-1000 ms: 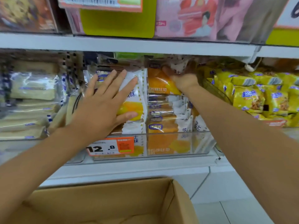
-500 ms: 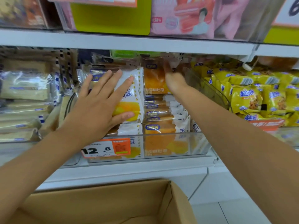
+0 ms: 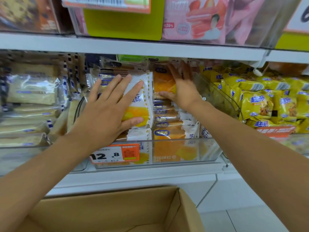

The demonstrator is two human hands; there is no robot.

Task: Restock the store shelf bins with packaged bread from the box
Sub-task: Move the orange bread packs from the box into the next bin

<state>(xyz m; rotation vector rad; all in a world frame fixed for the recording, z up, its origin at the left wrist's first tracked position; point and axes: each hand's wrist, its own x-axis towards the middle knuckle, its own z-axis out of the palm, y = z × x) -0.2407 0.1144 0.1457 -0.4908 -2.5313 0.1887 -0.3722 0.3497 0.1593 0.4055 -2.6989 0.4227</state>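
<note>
A clear plastic shelf bin (image 3: 207, 151) in the middle holds two stacks of packaged bread. My left hand (image 3: 107, 113) lies flat, fingers spread, against the white-and-yellow bread pack (image 3: 142, 101) on top of the left stack. My right hand (image 3: 180, 87) rests with fingers spread on the orange bread pack (image 3: 161, 81) atop the right stack, thumb under its front edge. Several more orange packs (image 3: 167, 124) are piled below it. The open cardboard box (image 3: 117, 210) stands beneath my arms; its inside is mostly out of view.
An orange price tag (image 3: 115, 154) reading 12.8 hangs on the bin front. Clear packs of pale bread (image 3: 31, 92) fill the left bin, yellow snack bags (image 3: 260, 104) the right one. The upper shelf edge (image 3: 150, 47) runs close above the stacks.
My right hand has slid down from the back of the bin and now lies flat on the top orange pack. My left hand has stayed pressed on the white pack.
</note>
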